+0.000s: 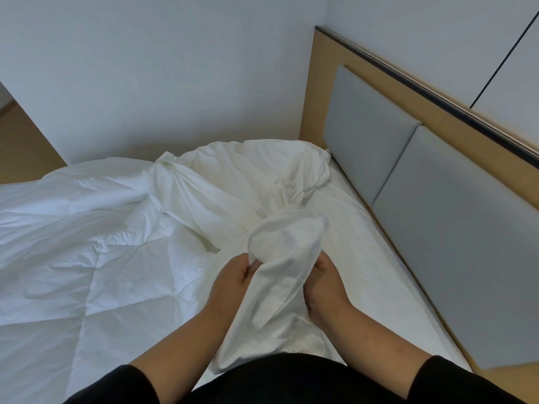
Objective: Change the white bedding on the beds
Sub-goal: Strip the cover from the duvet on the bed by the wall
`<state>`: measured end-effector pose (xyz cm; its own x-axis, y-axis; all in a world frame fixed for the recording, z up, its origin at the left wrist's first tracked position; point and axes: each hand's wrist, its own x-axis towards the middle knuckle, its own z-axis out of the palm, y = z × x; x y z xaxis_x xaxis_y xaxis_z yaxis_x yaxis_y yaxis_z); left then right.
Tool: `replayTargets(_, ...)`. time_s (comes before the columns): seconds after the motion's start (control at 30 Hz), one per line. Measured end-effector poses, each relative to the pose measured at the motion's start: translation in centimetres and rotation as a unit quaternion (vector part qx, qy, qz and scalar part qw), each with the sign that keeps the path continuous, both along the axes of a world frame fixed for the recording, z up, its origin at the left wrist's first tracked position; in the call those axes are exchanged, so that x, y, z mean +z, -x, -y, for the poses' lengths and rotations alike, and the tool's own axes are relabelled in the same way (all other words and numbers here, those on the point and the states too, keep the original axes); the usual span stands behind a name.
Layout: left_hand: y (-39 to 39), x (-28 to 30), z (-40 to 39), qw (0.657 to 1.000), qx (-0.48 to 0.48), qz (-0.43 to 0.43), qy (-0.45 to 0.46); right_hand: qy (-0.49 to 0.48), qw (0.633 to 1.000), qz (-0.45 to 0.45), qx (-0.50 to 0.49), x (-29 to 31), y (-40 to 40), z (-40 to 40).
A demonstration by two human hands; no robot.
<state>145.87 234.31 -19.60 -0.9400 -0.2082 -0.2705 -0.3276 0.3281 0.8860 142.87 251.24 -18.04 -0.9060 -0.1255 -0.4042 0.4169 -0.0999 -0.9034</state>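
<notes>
Both hands grip a bunched white duvet cover [280, 258] above the bed's mattress [388, 275], near the grey padded headboard [455, 217]. The left hand [233, 282] pinches a fold with curled fingers; the right hand [325, 284] curls round the cloth's other side. A quilted white duvet [73, 243] lies spread to the left.

Gripping a bunched white cover [280, 258] with left hand [233, 282] and right hand [325, 287] above the quilt [73, 243], beside a padded headboard [437, 214].

Crumpled white sheet [248, 182] bunched on the bed [388, 275] beside the quilt [73, 243].
</notes>
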Motion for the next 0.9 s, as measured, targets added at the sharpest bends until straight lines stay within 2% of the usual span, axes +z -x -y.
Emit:
replayTargets(0.07,-1.6,1.1,-0.2,0.996,0.053,-0.053,0.049,-0.070,0.993,-0.051,-0.076,-0.3,0.9,-1.2)
replayTargets(0.1,-2.8,2.4,-0.4,0.992,0.067,-0.087,0.057,-0.105,0.986,-0.068,-0.114,-0.6,1.5,-2.1)
replayTargets(0.17,-2.7,3.0,0.1,0.987,0.118,-0.101,0.040,-0.148,0.972,-0.124,-0.134,-0.4,2.4,-4.5)
replayTargets(0.2,-2.5,3.3,0.3,0.985,0.136,-0.101,0.025,-0.211,0.956,-0.174,-0.108,-0.4,2.5,-5.9)
replayTargets(0.27,-2.1,4.0,0.4,0.985,0.137,-0.108,0.010,-0.392,0.886,-0.247,0.013,-1.0,2.1,-8.1)
replayTargets(0.3,-2.3,4.2,0.2,0.985,0.122,-0.118,0.009,-0.456,0.851,-0.253,0.062,-1.6,1.6,-8.6)
replayTargets(0.33,-2.4,4.1,-0.1,0.987,0.114,-0.115,0.000,-0.484,0.835,-0.242,0.094,-2.6,1.2,-8.7)
replayTargets(0.4,-2.3,4.0,-0.5,0.990,0.094,-0.095,-0.034,-0.443,0.859,-0.215,0.140,-3.8,0.2,-8.1)
replayTargets(0.47,-2.1,3.6,-0.5,0.994,0.057,-0.063,-0.064,-0.352,0.894,-0.221,0.167,-3.9,-0.1,-6.7)
replayTargets(0.57,-2.4,4.0,-0.9,0.995,0.014,-0.032,-0.096,-0.284,0.921,-0.234,0.126,-1.3,-0.1,-5.2)
replayTargets(0.67,-3.0,4.2,-1.8,0.994,-0.006,-0.023,-0.103,-0.283,0.912,-0.253,0.156,0.5,-0.5,-3.6)
replayTargets(0.73,-3.3,3.9,-2.1,0.992,-0.026,-0.021,-0.120,-0.278,0.917,-0.237,0.160,0.4,-0.9,-2.9)
replayTargets(0.83,-3.6,3.9,-2.1,0.987,-0.061,-0.020,-0.150,-0.330,0.907,-0.207,0.158,-0.8,-0.8,-2.4)
replayTargets(0.9,-3.8,3.9,-2.1,0.984,-0.074,-0.024,-0.160,-0.327,0.907,-0.181,0.194,-1.0,-0.9,-2.0)
